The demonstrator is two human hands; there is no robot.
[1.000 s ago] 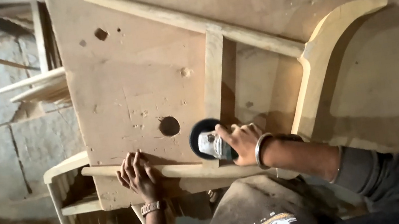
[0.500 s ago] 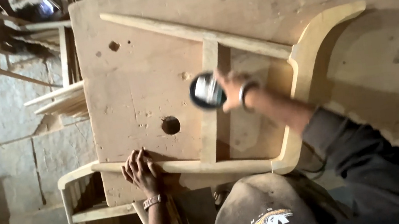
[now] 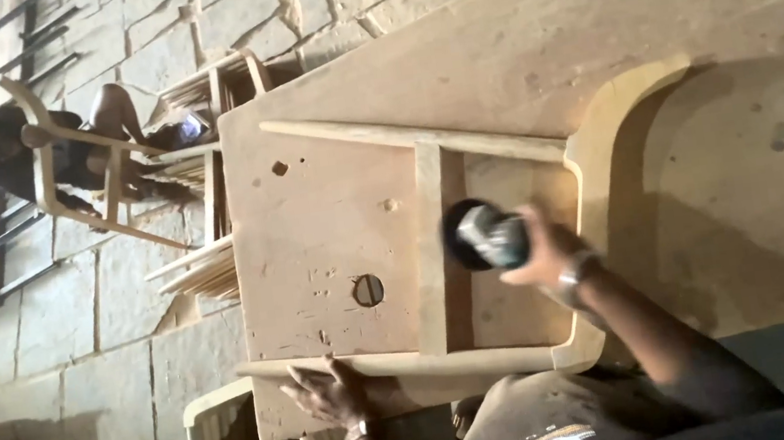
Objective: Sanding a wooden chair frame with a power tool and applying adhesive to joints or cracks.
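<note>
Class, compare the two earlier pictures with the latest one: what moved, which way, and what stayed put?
The right hand carried the sander away from the near rail, by the left hand, up along the cross slat to its middle, gripping it throughout. The left hand stayed pressed on the near rail of the wooden chair frame, which still lies flat on the workbench. The camera view also shifted.

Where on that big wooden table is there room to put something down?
The wide bare stretch of the table beyond the frame's curved rail is free. It is crowded inside the wooden frame, where the right hand holds a sander.
</note>
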